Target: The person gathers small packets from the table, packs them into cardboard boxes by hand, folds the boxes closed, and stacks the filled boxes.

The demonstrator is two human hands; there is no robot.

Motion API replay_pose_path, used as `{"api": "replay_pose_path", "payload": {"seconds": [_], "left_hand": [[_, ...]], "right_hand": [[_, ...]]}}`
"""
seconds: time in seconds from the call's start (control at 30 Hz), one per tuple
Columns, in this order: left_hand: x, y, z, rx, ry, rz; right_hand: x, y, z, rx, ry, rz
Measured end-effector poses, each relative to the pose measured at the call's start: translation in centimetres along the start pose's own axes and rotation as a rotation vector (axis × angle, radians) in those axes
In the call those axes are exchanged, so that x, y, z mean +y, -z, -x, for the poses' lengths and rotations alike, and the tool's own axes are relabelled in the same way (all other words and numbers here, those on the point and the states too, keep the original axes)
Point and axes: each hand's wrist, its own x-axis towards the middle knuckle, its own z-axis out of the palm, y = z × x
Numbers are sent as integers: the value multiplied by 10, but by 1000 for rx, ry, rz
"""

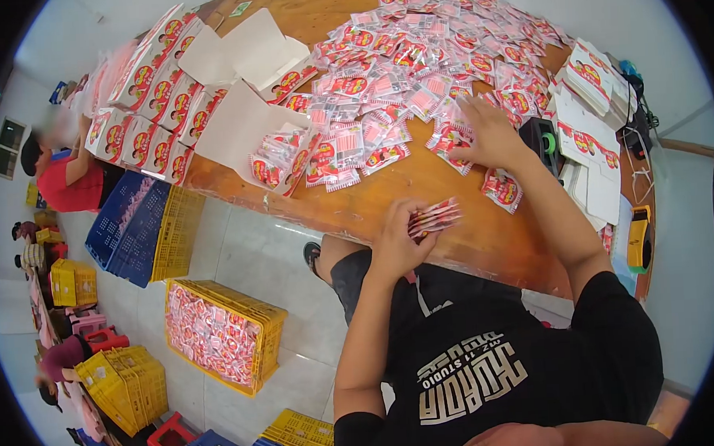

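My left hand is closed round a small stack of red and white packets at the table's front edge. Farther right, my right hand reaches over the wooden table, its fingers apart at the near edge of a big pile of packets. One packet lies just beneath its fingers. A single packet rests near my right wrist. Left of the pile, an open white box holds several packets.
Closed boxes are stacked at the table's left end. Flat cartons and a black tape dispenser are at the right. On the floor stands a yellow crate full of packets. A co-worker in red is at far left.
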Motion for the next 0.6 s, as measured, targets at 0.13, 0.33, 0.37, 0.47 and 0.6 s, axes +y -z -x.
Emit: {"api": "replay_pose_path", "payload": {"seconds": [0.13,0.33,0.37,0.47,0.6], "left_hand": [[4,1,1,-67,149,97],[2,-3,4,-39,123,112],[2,-3,6,-38,128,116],[1,-2,2,-10,62,68],[6,1,0,-7,53,77]], "right_hand": [[-1,-8,-12,-129,14,191],[2,15,-20,-161,-16,-21],[5,12,-18,-166,-15,-19],[29,-5,-17,88,-128,-205],[38,30,-29,177,-329,-597]]}}
